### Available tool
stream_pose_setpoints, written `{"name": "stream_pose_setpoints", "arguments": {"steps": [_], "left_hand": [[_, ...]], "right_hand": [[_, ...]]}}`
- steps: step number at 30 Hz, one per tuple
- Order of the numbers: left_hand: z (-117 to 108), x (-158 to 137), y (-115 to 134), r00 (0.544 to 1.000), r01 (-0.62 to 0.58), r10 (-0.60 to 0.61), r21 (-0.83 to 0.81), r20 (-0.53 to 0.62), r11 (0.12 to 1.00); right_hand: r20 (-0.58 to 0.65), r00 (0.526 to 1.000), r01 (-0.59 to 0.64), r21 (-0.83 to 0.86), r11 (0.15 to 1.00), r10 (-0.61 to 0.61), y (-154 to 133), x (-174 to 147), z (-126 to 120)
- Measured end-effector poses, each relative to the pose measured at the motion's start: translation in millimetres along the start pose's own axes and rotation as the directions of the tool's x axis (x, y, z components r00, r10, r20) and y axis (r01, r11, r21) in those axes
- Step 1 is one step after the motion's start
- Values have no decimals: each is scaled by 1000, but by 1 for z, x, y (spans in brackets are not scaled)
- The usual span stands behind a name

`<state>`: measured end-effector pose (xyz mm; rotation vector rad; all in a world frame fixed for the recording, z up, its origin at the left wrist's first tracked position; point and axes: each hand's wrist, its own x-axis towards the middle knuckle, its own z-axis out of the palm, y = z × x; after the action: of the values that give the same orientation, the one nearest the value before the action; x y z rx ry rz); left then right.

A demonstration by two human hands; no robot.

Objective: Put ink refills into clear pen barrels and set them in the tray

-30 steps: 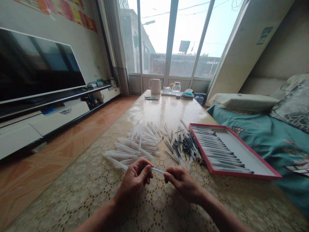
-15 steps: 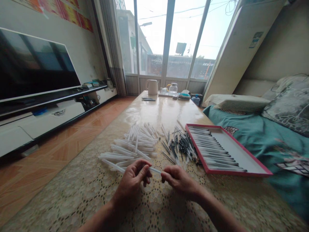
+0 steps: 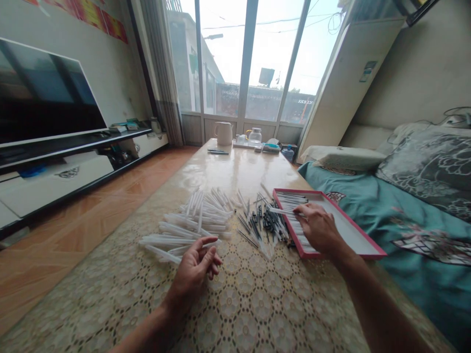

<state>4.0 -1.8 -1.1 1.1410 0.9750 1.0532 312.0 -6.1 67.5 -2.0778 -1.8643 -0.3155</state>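
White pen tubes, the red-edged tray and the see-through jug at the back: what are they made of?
White pen tubes: probably plastic, smooth and cloudy, because they look milky and half see-through. Red-edged tray: maybe cardboard, with a dull finish and thin, flat walls, though plastic is possible. Jug: glass or clear plastic, shiny and see-through.

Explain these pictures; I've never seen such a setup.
There is no machine: a person works bare-handed, seen through one camera worn on their own head, looking forward and down. On the patterned table, white tubes are piled to the left, dark and pale slim parts lie in the middle, and a red-rimmed tray with slim sticks sits to the right. The right hand is over the tray, pinching a white stick. The left hand, loosely curled near the tubes, seems to hold nothing.
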Motion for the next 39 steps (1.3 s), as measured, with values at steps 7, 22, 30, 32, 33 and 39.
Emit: {"name": "stream_pose_setpoints", "arguments": {"steps": [7, 22, 30, 32, 33, 39], "left_hand": [[1, -1, 3, 1000, 12, -12, 14, 0, 1000], [1, 1, 0, 1000, 3, -3, 25, 16, 1000], [2, -4, 3, 994, -60, 61, 18, -90, 998], [0, -4, 3, 979, -101, 103, 17, -176, 995], [-2, -3, 3, 969, -118, 118, 13, -219, 993], [-9, 1, -1, 948, -105, 87, -41, -308, 994]], "right_hand": [[112, 990, -58, -250, 966, 89, 61, 26, 20], [209, 977, 28, -257, 966, 27, 75, 19, 46], [28, 988, 145, 148, 978, -151, -7, 6, 49], [48, 975, 196, 272, 942, -217, -41, -1, 57], [65, 966, 220, 312, 924, -252, -58, -5, 61], [72, 950, 266, 319, 910, -303, -131, -10, 76]]}}
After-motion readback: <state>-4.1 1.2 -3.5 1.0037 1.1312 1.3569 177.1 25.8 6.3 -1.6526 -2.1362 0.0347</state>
